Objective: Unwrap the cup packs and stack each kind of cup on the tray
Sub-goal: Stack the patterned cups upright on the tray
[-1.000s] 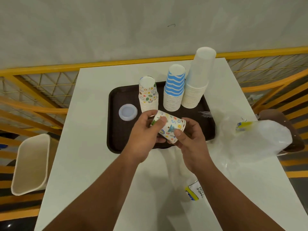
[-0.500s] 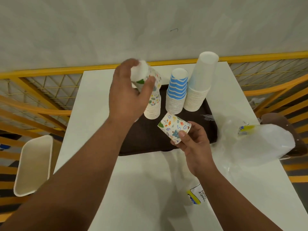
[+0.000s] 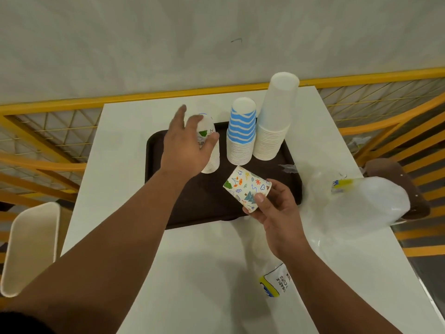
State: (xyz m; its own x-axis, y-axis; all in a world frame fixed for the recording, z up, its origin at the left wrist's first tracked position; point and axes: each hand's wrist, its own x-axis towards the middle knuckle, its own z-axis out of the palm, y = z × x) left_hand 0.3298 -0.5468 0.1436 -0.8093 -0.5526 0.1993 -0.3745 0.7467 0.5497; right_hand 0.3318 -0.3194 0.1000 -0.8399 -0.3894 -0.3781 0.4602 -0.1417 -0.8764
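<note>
A dark brown tray carries three upside-down cup stacks. The patterned stack is on the left, the blue-striped stack in the middle and the tall white stack on the right. My left hand reaches over the patterned stack. It holds the top patterned cup between thumb and fingers, with the index finger lifted off. My right hand grips another patterned cup lying on its side above the tray's front right.
Crumpled clear plastic wrap lies at the table's right edge. A flat wrapper with a blue and yellow label lies in front. A cream bin stands left of the table and a brown seat to its right. Yellow railings surround the table.
My left hand took a patterned cup from the one in my right hand, carried it to the patterned stack and lowered it on top. My right hand stayed put with its cup.
</note>
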